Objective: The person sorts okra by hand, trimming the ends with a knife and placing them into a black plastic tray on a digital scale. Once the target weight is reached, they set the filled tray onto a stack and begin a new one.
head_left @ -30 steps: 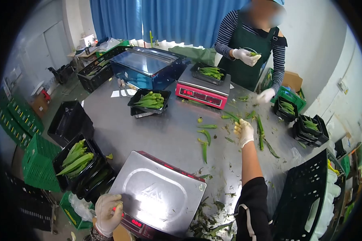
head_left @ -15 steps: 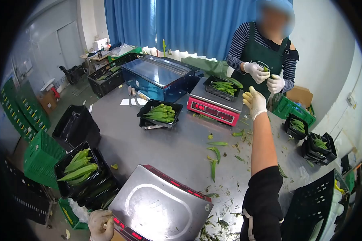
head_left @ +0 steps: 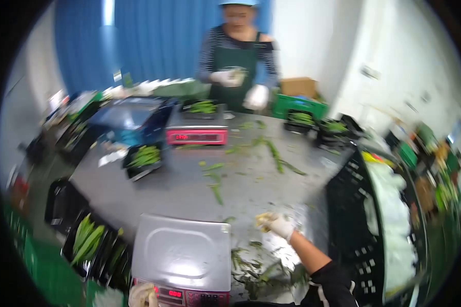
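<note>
My left hand (head_left: 143, 295), in a pale glove, rests at the near left corner of a scale (head_left: 183, 249) with a bare metal pan and a lit red display. Its fingers are curled in, and their inner side is hidden. Over the steel table right of this scale is my right hand (head_left: 279, 226), gloved, its fingertips yellowish and smeared by motion. I cannot tell whether anything is in it. Loose okra trimmings (head_left: 256, 268) lie just below that hand. Okra pods in a black tray (head_left: 88, 240) stand left of the scale.
Across the table, a person (head_left: 235, 61) in a green apron stands behind a second scale (head_left: 197, 135) carrying a tray of okra. Another okra tray (head_left: 144, 157) sits at left centre. A tall black crate (head_left: 351, 220) bounds the right side. Loose pods (head_left: 213, 180) lie mid-table.
The view has swung right. My right hand has drawn back from beside the far scale to over the near table. My left hand stays by the near scale. The other person's hands have moved apart.
</note>
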